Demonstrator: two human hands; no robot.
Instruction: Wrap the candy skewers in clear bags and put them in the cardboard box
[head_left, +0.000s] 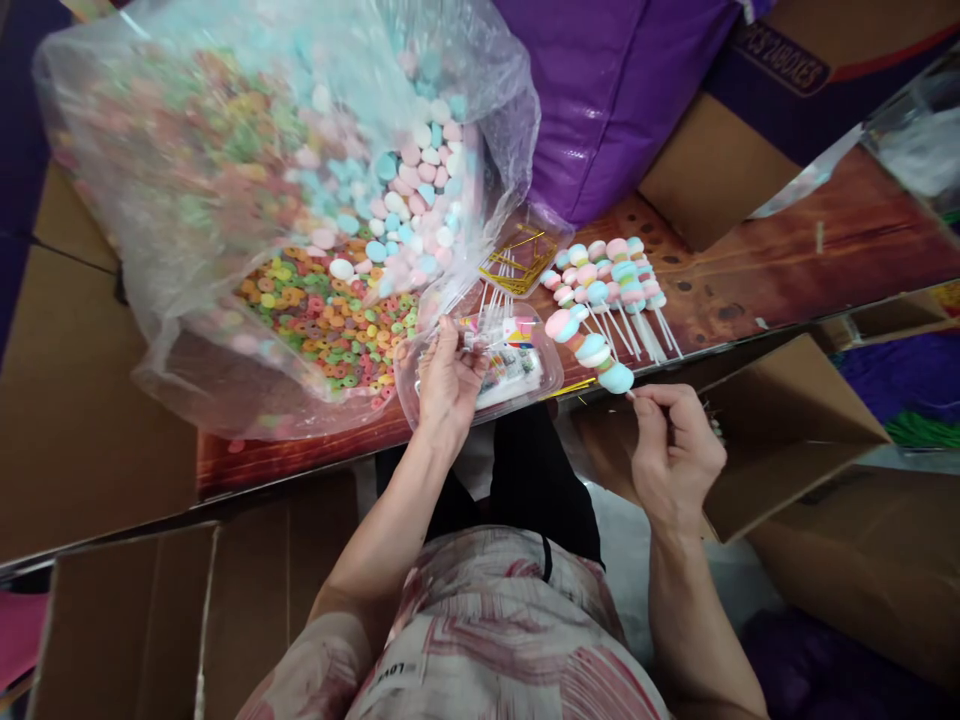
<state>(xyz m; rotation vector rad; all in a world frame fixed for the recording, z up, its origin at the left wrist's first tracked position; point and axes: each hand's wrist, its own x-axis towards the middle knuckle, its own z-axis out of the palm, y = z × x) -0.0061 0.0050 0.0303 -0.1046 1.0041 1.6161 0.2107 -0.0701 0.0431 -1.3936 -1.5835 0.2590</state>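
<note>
"Right hand has the skewer by its stick, thumb and finger pinched close, just right of the tub!"

"And the left hand?"

"Over the tub's left half, fingers bunched; what they grip, if anything, I can't tell."

"How to handle that skewer?"

"Gently, I'd say: grip only the stick, spare the sweets, tip raised against sliding."

"Any room?"

"Tight! Bag crowding the tub's left, pile beyond it to the right, table edge along its near side. Likeliest lane: right of the tub, between pile and open carton."
</note>
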